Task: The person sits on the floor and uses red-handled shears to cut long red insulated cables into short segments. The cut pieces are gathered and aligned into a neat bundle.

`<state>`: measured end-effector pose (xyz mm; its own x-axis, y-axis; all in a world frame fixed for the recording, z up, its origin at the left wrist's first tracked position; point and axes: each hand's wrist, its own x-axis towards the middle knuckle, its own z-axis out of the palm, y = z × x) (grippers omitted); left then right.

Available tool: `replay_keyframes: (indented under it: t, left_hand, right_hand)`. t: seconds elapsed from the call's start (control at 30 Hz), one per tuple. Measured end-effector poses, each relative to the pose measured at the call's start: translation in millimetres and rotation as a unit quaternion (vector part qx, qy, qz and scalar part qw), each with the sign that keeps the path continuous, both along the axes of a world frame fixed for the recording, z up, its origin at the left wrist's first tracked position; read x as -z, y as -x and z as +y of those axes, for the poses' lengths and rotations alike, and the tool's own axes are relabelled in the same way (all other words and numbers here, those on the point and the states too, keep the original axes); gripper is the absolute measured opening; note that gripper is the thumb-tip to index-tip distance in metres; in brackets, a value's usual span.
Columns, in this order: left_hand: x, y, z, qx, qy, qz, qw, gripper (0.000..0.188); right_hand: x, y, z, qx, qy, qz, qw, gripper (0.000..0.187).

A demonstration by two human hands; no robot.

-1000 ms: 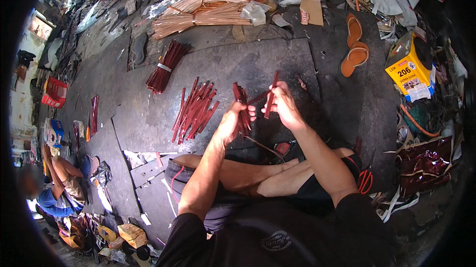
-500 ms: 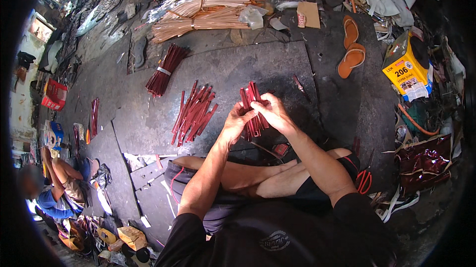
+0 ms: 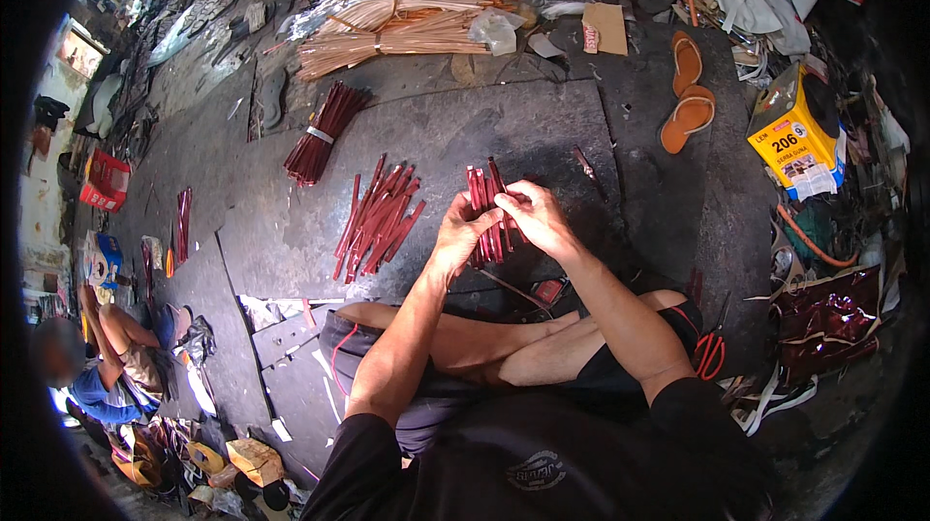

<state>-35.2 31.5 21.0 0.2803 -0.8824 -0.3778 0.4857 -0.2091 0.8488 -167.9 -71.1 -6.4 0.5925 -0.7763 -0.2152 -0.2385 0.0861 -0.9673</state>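
Both my hands are closed around a small bunch of shiny dark red strips [image 3: 478, 190] in front of my crossed legs. My left hand [image 3: 463, 233] grips the bunch from its left side, thumb across the front. From the right, my right hand [image 3: 533, 218] pinches strips of the same bunch, its thumb near the left thumb. Just left of my hands lies a loose pile of red strips [image 3: 376, 221]. Beyond it is a thicker bundle of dark red strips [image 3: 325, 134], tied with a pale band.
Long bundles of pale strips [image 3: 387, 32] lie at the back. To the right are a pair of brown sandals [image 3: 687, 119], a yellow can [image 3: 799, 134] and red-handled scissors [image 3: 710, 354]. Another person [image 3: 107, 356] sits at the far left. Dark boards [image 3: 465, 119] cover the ground.
The bunch in my hands has parted slightly near its top, with a gap between strips. My hands have barely moved, and the loose pile looks the same.
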Motion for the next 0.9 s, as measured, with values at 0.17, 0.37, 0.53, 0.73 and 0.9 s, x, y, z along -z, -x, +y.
replay_keyframes:
  t: [0.17, 0.37, 0.53, 0.73, 0.9]
  left_hand:
    - [7, -2, -1, -0.016, 0.004, -0.02, 1.0, 0.037]
    - [20, -7, 0, -0.043, -0.025, -0.03, 0.998, 0.033]
    - [20, -7, 0, -0.029, -0.028, -0.046, 0.998, 0.029]
    - [12, 2, -2, -0.012, -0.005, -0.02, 1.0, 0.026]
    - [20, -3, -2, -0.028, -0.015, 0.022, 0.999, 0.024]
  right_hand:
    - [-2, 0, -2, -0.002, 0.014, -0.025, 1.0, 0.036]
    - [-18, 3, -11, 0.021, -0.048, -0.03, 0.998, 0.025]
    - [-12, 13, -27, 0.083, 0.168, 0.122, 0.975, 0.04]
    - [-10, 1, -9, -0.011, 0.038, 0.027, 0.999, 0.023]
    - [-5, 5, -16, 0.009, -0.03, -0.027, 0.999, 0.023]
